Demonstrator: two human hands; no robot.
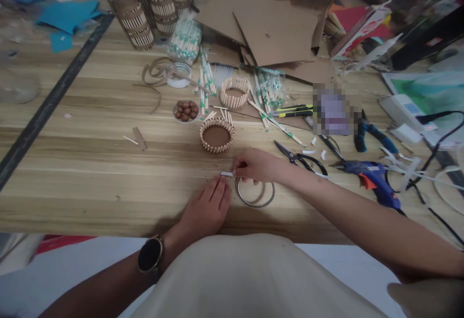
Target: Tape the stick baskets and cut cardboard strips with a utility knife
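A short white strip [226, 174] lies on the wooden table near its front edge. My right hand [258, 164] is closed in a pinch at the strip's right end. Flat on the table, my left hand [209, 206] has its fingers stretched out, the tips by the strip's left end. A thin grey ring [256, 206] lies beneath and just in front of my right hand. Beyond the hands stands a round brown-bottomed basket [217, 138] walled with short wooden sticks. Behind it is a similar ring of sticks [235, 93].
To the right lie black-handled scissors [300, 158], a blue glue gun [377, 178] with cables, and pliers [369, 134]. A bowl of brown balls [186, 111], bundled sticks [184, 37] and cardboard [268, 28] sit farther back. A dark strip [58, 95] crosses the table's left side.
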